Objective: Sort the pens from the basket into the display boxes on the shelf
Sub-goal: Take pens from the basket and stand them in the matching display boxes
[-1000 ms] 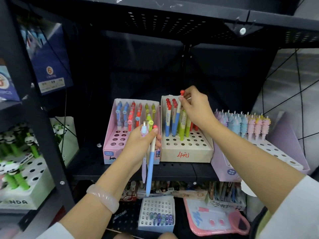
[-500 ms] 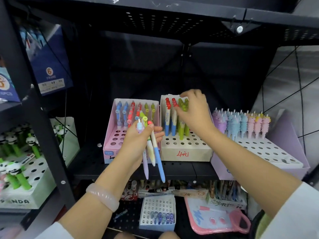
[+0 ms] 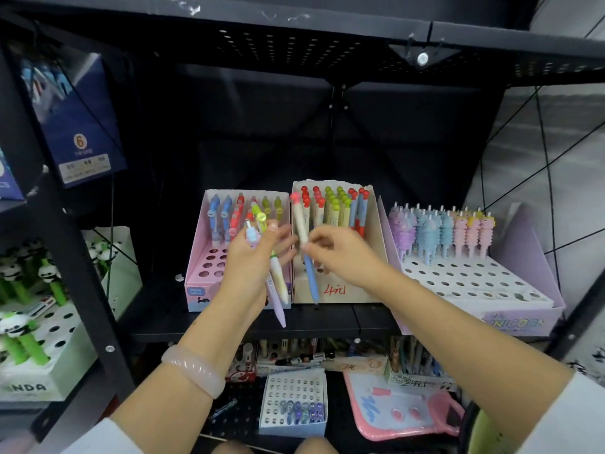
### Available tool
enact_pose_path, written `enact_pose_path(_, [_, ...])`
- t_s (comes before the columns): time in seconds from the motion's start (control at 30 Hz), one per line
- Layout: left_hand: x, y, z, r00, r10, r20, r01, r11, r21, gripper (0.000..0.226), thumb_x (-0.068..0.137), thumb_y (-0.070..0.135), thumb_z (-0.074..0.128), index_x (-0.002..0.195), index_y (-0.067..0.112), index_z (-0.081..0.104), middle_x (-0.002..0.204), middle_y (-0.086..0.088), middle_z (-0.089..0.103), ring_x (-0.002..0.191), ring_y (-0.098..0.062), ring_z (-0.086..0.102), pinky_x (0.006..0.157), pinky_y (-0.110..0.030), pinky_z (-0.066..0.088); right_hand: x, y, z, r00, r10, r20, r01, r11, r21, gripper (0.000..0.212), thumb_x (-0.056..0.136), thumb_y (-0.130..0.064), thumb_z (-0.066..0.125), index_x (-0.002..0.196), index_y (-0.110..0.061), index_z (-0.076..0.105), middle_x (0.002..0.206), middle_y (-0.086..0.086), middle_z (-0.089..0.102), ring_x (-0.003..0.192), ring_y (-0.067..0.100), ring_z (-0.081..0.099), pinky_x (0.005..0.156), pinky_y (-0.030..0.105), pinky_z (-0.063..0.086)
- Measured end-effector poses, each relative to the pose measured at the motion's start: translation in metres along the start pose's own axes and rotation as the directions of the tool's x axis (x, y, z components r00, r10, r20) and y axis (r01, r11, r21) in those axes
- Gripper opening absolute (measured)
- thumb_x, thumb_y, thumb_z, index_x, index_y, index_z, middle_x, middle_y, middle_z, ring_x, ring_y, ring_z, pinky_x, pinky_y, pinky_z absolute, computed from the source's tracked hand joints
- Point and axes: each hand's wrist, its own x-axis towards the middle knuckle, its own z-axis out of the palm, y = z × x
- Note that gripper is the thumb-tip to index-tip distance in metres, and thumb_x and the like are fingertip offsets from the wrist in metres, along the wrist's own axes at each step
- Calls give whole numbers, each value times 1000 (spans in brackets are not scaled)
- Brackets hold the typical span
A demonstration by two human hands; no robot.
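Nearest to the camera, a pale bracelet [image 3: 193, 371] is worn on the left wrist. A bit further out, 2 pens are held in the left hand [image 3: 252, 257]: a cream pen [image 3: 279, 279] and a purple pen [image 3: 278, 306]. Their tips hang down past the front of the shelf [image 3: 327, 322]. The fingers are curled round the pens, but not all of them look tight, so 1 pen could slip out and be dropped onto the things below.

Just beside it, a blue and cream pen [image 3: 306, 249] with a red top is pinched by the fingertips of the right hand [image 3: 337, 253]. It is held up in front of the cream box [image 3: 337, 291], not yet in a hole. The basket is not seen here.

Behind the hands, the pink box [image 3: 203, 290] is on the left and the cream box is in the middle. Pens with red and green tops are packed at the back of the cream box, and the free holes are partly hidden by the right hand. If the pen is pushed down crooked, the hole could be missed or a standing pen could be knocked over. It could also be put in the wrong box, since the pink box is touching the cream one.

Further to the right, the purple box [image 3: 523, 319] of fluffy pens is well apart from both hands.
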Motion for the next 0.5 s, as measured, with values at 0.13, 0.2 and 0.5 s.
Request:
enact_pose_path(0.13, [-2, -1, -4, 999, -10, -31, 10, 1000, -5, 8, 92, 20, 54, 95, 15, 59, 75, -1, 72, 68, -14, 70, 58, -21, 54, 12, 0, -17, 906, -20, -423, 88, 986, 142, 14, 95, -17, 50, 82, -22, 51, 71, -3, 62, 52, -5, 57, 52, 9, 47])
enact_pose_path(0.2, [-2, -1, -5, 999, -22, -37, 23, 1000, 21, 10, 92, 22, 55, 95, 14, 60, 70, -1, 72, 58, -12, 67, 54, -20, 53, 17, 2, -17, 865, -51, -499, 101, 992, 72, 16, 96, -18, 49, 81, -24, 49, 71, 0, 63, 56, 0, 60, 57, 12, 50])
enact_pose_path(0.5, [-5, 1, -11, 1000, -26, 7, 25, 996, 82, 30, 92, 21, 54, 109, -4, 51, 70, -1, 72, 52, -11, 63, 52, -21, 53, 26, 21, 16, 957, -24, -290, -55, 964, -259, 15, 94, -17, 51, 83, -7, 55, 75, 14, 66, 71, 26, 66, 69, 40, 55])
